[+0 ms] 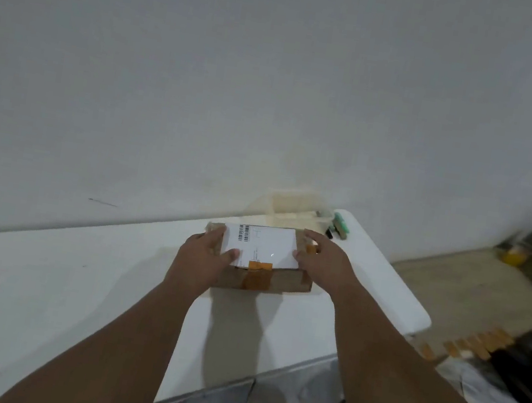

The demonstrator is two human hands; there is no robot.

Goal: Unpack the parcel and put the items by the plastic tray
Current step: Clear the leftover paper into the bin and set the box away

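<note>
Cardboard parcel (262, 263), taped shut, sits on the white table (56, 280) between my hands. My left hand (203, 254) clasps its left end, thumb on the white label (263, 245); my right hand (325, 260) grips the right end. Just behind stands the plastic tray (294, 210), blurred, with what may be a green brush (340, 226) beside it.

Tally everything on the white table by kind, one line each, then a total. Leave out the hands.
Taped cardboard parcel with a white shipping label: 1
Clear plastic tray at the far end: 1
Green-topped item right of the tray, too blurred to name: 1
Total: 3, though more small things may lie blurred by the tray.
</note>
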